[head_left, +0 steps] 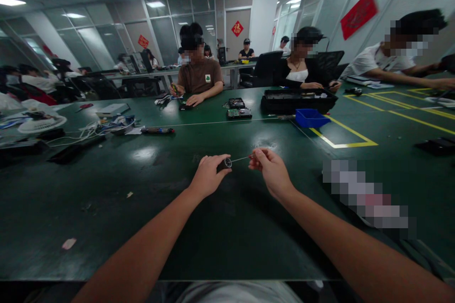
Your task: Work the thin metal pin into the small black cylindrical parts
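Observation:
Between the thumb and fingers of my left hand (208, 175) is a small round part (228, 163) with a pale metallic rim, held above the green table (220, 236). My right hand (272, 170) pinches the reddish handle of a thin screwdriver (241, 158). Its slim metal shaft points left, and the tip meets or nearly meets the round part; I cannot tell if they touch. Fingers hide most of the handle and the far side of the part.
A blue bin (311, 117) stands by a long black tray (298, 102) ahead on the right. Opened hard drives (239, 112) lie further ahead. At left are a pen-shaped tool (158, 130), cables and a white fan (41, 124). Co-workers sit across the table; a blurred-out object lies right.

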{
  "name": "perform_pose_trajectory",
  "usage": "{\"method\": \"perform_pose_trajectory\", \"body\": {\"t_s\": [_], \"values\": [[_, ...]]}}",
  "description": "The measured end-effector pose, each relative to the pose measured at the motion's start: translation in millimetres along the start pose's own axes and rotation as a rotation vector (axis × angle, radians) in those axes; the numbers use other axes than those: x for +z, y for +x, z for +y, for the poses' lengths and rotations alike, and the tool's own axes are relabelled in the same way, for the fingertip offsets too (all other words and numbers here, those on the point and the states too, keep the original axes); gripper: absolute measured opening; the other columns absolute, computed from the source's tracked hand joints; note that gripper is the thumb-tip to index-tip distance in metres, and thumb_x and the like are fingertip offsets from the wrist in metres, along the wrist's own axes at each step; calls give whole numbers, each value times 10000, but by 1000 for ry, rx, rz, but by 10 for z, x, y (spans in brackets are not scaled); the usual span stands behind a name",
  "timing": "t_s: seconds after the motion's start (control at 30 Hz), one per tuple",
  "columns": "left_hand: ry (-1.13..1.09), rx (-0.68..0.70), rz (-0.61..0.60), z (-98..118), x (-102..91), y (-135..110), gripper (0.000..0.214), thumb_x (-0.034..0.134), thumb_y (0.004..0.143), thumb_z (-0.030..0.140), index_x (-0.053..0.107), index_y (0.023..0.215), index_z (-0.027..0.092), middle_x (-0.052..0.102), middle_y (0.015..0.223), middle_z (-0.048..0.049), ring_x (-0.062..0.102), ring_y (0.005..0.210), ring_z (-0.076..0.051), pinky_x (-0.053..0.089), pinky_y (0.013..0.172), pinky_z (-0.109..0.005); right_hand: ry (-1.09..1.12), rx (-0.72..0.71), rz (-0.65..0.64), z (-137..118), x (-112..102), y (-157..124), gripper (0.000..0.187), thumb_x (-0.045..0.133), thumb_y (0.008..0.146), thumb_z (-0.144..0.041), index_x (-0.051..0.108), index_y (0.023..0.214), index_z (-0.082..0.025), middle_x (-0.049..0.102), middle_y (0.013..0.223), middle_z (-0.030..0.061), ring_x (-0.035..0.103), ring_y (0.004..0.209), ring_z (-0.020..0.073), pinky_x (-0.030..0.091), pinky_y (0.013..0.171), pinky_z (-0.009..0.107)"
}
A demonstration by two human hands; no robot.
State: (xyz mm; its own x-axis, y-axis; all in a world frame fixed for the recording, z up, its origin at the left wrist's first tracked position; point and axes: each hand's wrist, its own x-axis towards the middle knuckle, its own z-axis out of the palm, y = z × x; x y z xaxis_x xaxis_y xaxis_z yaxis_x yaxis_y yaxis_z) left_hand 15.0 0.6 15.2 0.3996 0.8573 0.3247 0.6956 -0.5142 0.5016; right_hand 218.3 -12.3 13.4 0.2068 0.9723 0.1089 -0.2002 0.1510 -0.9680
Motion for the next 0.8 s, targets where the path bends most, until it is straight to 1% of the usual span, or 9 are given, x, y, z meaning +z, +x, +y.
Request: {"method": "perform_pose_trajectory", "body": {"t_s": [0.13, 0.23, 0.33, 0.4, 0.43, 0.5, 0.63, 0.7, 0.8], "values": [[-37, -15, 16, -50, 31, 1, 409, 657, 897, 308, 592, 1297, 252, 669, 1245, -59, 588, 1134, -257, 390, 1057, -477, -39, 5, -6, -2, -3, -5, 316, 685, 776, -498, 634, 842, -193, 638, 715, 13, 600, 636, 155, 515, 616, 320], [-34, 14, 14, -59, 30, -6, 411, 666, 890, 295, 597, 1293, 262, 680, 1211, -51, 594, 1114, -252, 382, 1061, -483, -100, -16, -24, -32, -14, -17, 316, 648, 811, -503, 636, 836, -188, 642, 692, 16, 596, 613, 155, 492, 607, 315], [-14, 34, -2, -44, 9, -16, 404, 668, 888, 279, 603, 1287, 274, 690, 1163, -38, 600, 1084, -251, 362, 1068, -507, -313, -89, -46, -117, -29, -45, 357, 601, 861, -526, 652, 784, -182, 612, 604, 4, 558, 551, 143, 433, 567, 294], [-6, 34, -4, -37, -3, -19, 407, 668, 888, 274, 601, 1289, 274, 690, 1157, -39, 598, 1083, -252, 361, 1063, -511, -493, -121, -29, -177, -36, -64, 393, 589, 865, -553, 657, 746, -184, 558, 524, -14, 500, 485, 137, 368, 508, 286], [-2, 36, -4, -37, -6, -20, 409, 668, 888, 272, 600, 1290, 272, 689, 1158, -42, 597, 1086, -252, 366, 1058, -507, -541, -134, -33, -197, -38, -70, 390, 581, 869, -548, 658, 747, -185, 550, 520, -16, 494, 482, 138, 358, 504, 286], [5, 43, -10, -48, -4, -18, 406, 669, 886, 265, 603, 1287, 268, 688, 1159, -47, 596, 1093, -250, 379, 1046, -493, -571, -165, -62, -207, -42, -69, 339, 564, 879, -500, 658, 788, -187, 568, 564, -11, 507, 512, 149, 366, 515, 288], [0, 52, -6, -81, 19, -11, 391, 666, 886, 252, 609, 1274, 255, 693, 1142, -50, 605, 1076, -242, 399, 1030, -475, -541, -220, -160, -135, -61, -39, 183, 504, 861, -317, 652, 848, -212, 628, 716, 3, 570, 640, 170, 421, 602, 298], [-4, 54, -2, -90, 28, -10, 393, 661, 891, 255, 605, 1279, 256, 693, 1143, -49, 606, 1073, -241, 397, 1035, -478, -523, -195, -190, -104, -74, -30, 200, 472, 855, -279, 662, 831, -218, 628, 704, 1, 585, 657, 176, 432, 621, 301], [-5, 59, -8, -93, 29, -12, 398, 662, 890, 260, 600, 1284, 259, 690, 1161, -49, 603, 1087, -241, 388, 1047, -480, -564, -157, -168, -99, -81, -29, 307, 438, 917, -370, 689, 837, -212, 605, 621, 0, 594, 601, 180, 438, 597, 307]]}}
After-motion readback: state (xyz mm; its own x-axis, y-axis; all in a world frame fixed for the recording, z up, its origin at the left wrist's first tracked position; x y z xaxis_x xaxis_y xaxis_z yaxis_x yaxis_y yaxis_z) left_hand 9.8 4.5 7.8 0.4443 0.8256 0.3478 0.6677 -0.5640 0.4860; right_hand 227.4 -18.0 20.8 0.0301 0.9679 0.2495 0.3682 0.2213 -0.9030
